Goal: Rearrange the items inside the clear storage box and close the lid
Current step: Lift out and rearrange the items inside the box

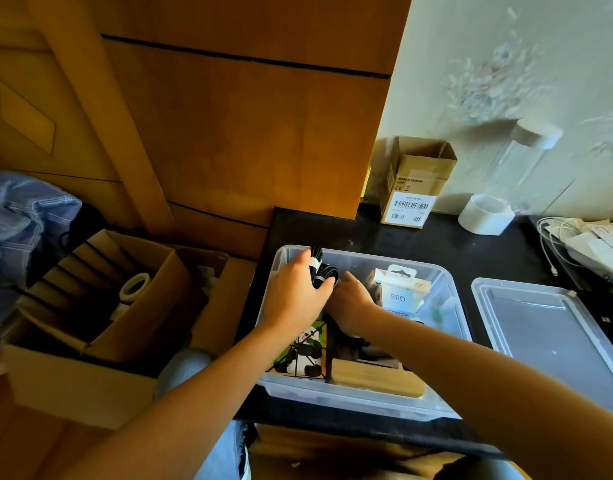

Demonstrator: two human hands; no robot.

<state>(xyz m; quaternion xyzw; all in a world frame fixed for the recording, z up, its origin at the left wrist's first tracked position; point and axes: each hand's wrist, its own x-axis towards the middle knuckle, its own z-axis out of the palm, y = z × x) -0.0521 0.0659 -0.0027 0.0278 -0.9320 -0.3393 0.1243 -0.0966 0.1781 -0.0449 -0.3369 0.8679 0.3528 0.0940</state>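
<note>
— What sits off the table's left edge?
— An open cardboard carton (100, 327) holding a roll of tape (135, 286).

— And the clear storage box (350, 398)?
— At the table's (471, 258) front edge, open. The left hand (294, 292) is over its far-left corner, fingers curled round a bundle of black cable (321, 270). Just beside it the right hand (352, 304) reaches down into the box; whether it holds anything, I cannot tell.

— Inside?
— A panda-printed item (307, 351) near the front-left corner, a wooden block (374, 379) along the front wall, a white packet (400, 294) toward the back.

— The lid (547, 337)?
— Flat on the table, just right of the box.
</note>
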